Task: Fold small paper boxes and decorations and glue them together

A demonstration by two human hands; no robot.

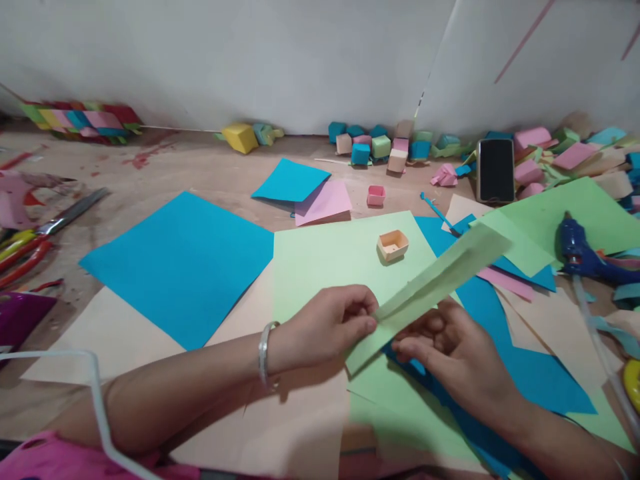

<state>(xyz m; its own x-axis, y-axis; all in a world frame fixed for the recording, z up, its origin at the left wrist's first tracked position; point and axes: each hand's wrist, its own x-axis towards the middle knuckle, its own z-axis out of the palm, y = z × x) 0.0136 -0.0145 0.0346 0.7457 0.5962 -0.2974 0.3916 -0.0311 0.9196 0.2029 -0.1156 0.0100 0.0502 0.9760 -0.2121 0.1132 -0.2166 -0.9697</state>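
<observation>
Head: hands on green strip; phone screen black

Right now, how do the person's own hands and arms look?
The left hand and right hand wear no gloves, and no sleeve covers the visible forearms. A silvery bracelet circles the left one. Bright pink cloth shows below.

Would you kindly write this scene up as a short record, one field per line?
Left hand: pinching the green strip
Right hand: at the strip's lower edge; grip unclear
Strip: creased lengthwise, slanting up to the right
Peach box: open-topped, on a pale green sheet
Pink box: beyond the peach one
Far left: scissors
Far right: glue gun
Phone: screen dark
</observation>
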